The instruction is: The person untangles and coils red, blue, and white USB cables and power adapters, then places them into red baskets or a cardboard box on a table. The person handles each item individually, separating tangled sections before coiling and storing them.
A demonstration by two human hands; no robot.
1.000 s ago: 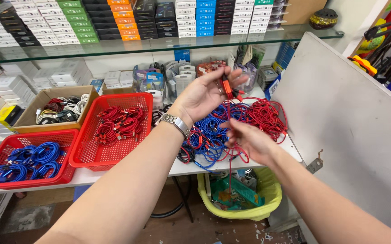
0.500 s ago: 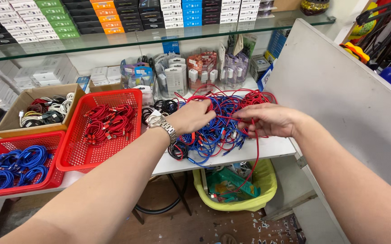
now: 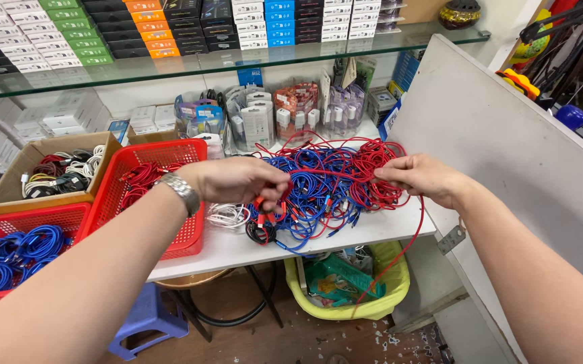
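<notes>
– Where did the tangle of cables (image 3: 332, 182) lie?
– On the worktop (image 3: 237, 246), right of the mesh basket (image 3: 160, 158); a second basket (image 3: 28, 222) sat further left, a cardboard box (image 3: 32, 155) behind it.
– And the hands?
– The left hand (image 3: 237, 180) was over the tangle's left edge, the right hand (image 3: 416, 176) over its right edge, one cable (image 3: 332, 173) stretched between them. A bin (image 3: 372, 307) stood under the worktop, a stool (image 3: 146, 317) to its left

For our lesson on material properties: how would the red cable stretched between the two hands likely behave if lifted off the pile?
The red cable is probably floppy: a loop of it droops off the table edge beyond the right hand. It likely snags, since it crosses the tangled pile of blue and red cables. It seems light; the left hand pinches it with fingertips.
</notes>
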